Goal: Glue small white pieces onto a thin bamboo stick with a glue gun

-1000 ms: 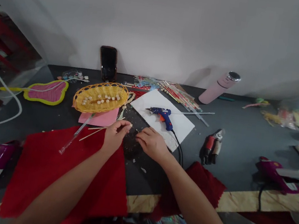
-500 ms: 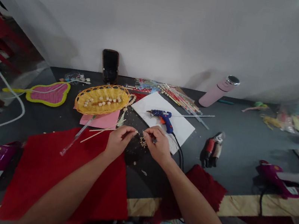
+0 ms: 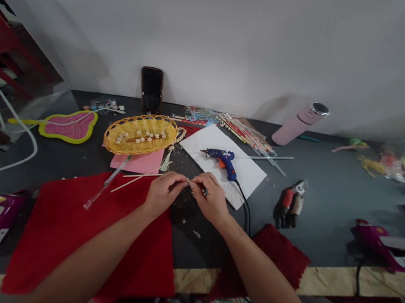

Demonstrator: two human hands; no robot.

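Note:
My left hand (image 3: 165, 193) and my right hand (image 3: 211, 198) meet fingertip to fingertip over the dark table. A tiny pale piece (image 3: 188, 181) shows between the pinched fingers; its exact kind is too small to tell. The pile of small pale bits beneath is mostly covered by my right hand. Left of my hands are thin sticks (image 3: 132, 183). A yellow oval basket (image 3: 111, 146) beyond them holds small pale, flower-like pieces (image 3: 147, 137). Just past my right hand, a blue glue gun (image 3: 227, 161) with a clear glue stick lies on a white board (image 3: 204, 139).
Red cloth (image 3: 96, 237) covers the near left. Pliers (image 3: 292, 202), a pink bottle (image 3: 299, 125) and a purple device (image 3: 383, 244) stand or lie to the right. Patterned strips (image 3: 247, 133) and a phone (image 3: 151, 89) are at the back. The glue gun's cord (image 3: 248, 212) runs beside my right forearm.
My hands have come together: the fingertips, apart before, now touch at the tiny piece. My right hand now covers most of the small pile. The whole view has shifted slightly.

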